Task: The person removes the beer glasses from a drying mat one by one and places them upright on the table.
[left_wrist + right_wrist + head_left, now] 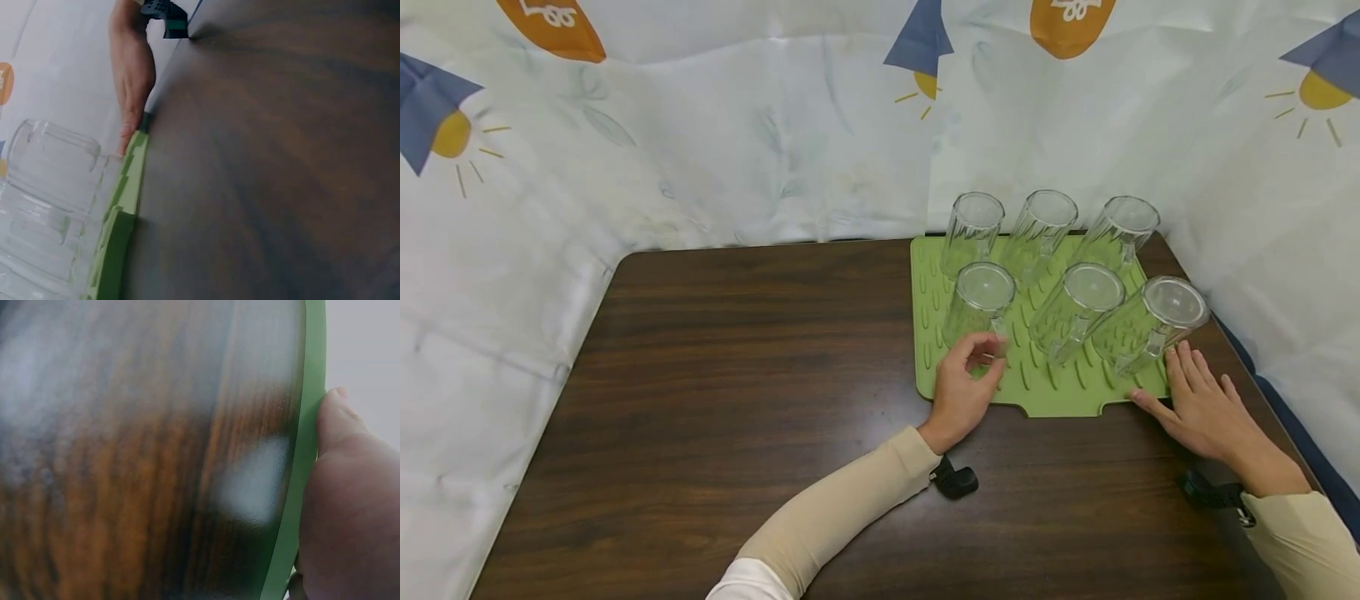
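Several clear glass mugs stand base up in two rows on a green drying mat [1060, 404]. At the front left, my left hand [966, 385] pinches the handle of a glass mug [981, 300] with curled fingers and thumb. My right hand [1210, 417] lies with straight, spread fingers on the mat's front right corner. Its fingertips are close to the handle side of the front right mug [1172, 312]; whether they touch is unclear. Another mug [1086, 300] stands between those two. In the right wrist view, the thumb [340, 422] rests against the mat's green edge [300, 462].
Three more mugs form the back row: left [973, 229], middle [1041, 233] and right [1120, 233]. The dark wooden table [737, 358] extends left of the mat. A white patterned sheet [760, 150] hangs close behind the back row and along both sides.
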A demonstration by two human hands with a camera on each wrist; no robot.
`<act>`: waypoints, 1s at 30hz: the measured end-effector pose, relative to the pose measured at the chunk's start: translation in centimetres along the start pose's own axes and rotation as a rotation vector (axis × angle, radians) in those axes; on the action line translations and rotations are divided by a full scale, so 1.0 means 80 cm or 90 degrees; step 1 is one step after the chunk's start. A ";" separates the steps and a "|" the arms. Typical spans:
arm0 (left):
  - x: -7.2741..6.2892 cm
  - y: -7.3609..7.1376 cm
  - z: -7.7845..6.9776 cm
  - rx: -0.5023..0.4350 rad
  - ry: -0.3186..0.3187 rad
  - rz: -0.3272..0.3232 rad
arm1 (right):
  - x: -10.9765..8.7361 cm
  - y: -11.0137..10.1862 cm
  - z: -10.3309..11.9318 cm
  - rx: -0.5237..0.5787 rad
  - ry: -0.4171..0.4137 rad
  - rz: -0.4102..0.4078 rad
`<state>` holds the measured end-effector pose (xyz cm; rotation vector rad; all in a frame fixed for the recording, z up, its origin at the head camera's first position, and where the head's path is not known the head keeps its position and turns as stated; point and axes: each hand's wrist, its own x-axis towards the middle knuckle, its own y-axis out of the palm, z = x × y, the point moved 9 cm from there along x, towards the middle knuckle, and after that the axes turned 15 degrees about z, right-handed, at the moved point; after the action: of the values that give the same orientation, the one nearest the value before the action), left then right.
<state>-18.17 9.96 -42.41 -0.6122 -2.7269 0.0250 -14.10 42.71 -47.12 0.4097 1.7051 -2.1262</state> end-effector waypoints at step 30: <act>-0.004 -0.026 -0.031 0.066 0.074 -0.018 | -0.005 0.000 0.006 0.004 -0.011 0.009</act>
<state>-17.94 7.79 -39.99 -0.5276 -2.6025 0.1197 -13.73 42.27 -46.83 0.4019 1.6810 -2.1202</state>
